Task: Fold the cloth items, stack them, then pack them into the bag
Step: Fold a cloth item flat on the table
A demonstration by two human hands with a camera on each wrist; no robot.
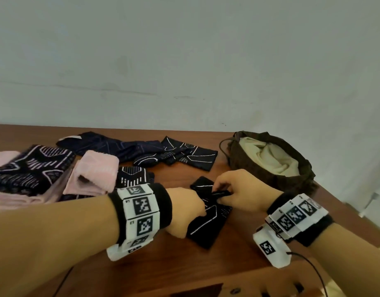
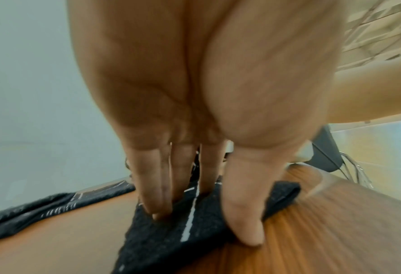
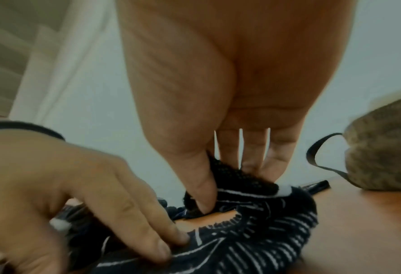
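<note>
A small black cloth with white lines [image 1: 208,219] lies on the wooden table [image 1: 238,254] in front of me. My left hand [image 1: 185,210] presses it flat with straight fingers [image 2: 154,194], the thumb at the cloth's [image 2: 171,237] near edge. My right hand [image 1: 225,190] pinches the cloth's far edge between thumb and fingers [image 3: 201,185] and lifts a fold of it [image 3: 246,181] off the table. The brown bag [image 1: 272,174] with a cream lining stands open just right of my hands, its side [image 3: 382,155] and black cord showing in the right wrist view.
Folded pink cloths [image 1: 97,172] and dark patterned ones [image 1: 32,168] are piled at the left. Several unfolded dark cloths [image 1: 154,151] lie at the back centre against the wall. The table's right edge runs close past the bag.
</note>
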